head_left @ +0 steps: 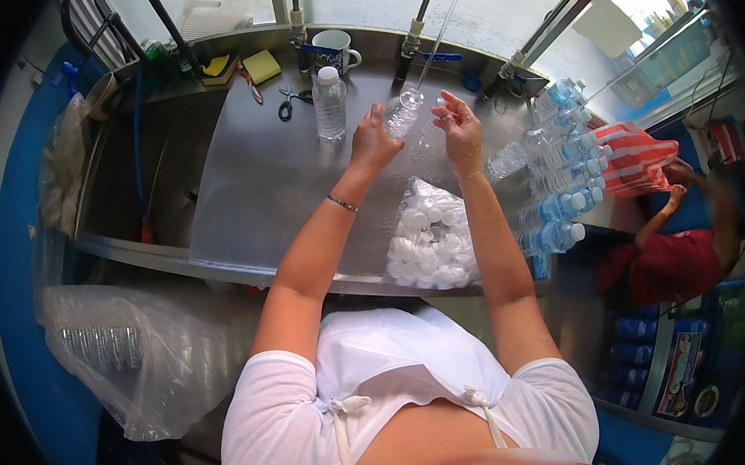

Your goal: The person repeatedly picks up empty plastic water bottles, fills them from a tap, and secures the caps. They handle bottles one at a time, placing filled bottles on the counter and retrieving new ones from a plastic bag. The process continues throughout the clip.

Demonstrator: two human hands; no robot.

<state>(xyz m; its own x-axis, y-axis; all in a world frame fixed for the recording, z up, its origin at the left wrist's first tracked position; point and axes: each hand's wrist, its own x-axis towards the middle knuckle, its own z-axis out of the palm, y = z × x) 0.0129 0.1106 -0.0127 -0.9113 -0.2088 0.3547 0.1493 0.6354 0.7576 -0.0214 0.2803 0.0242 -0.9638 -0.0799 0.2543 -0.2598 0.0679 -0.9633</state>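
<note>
My left hand (374, 138) grips a clear plastic bottle (402, 117) without a cap, tilted over the steel counter (261, 194). Its open neck is at the lower end of a thin clear tube or stream of water. Beside it, my right hand (462, 130) is raised, pinching a small white bottle cap (440, 103) between thumb and fingers. Water drops wet my right forearm. Below my hands, a clear plastic bag (429, 242) full of white caps lies at the counter's front edge. To the left stands a capped, upright bottle (330, 107).
Rows of capped bottles (560, 170) line the counter's right end. Scissors (288, 103), a yellow sponge (261, 66) and a mug (334, 48) sit at the back, near pipes with blue-handled valves (442, 56). A sink (144, 163) is left. Another person (675, 265) holds a striped bag (633, 156).
</note>
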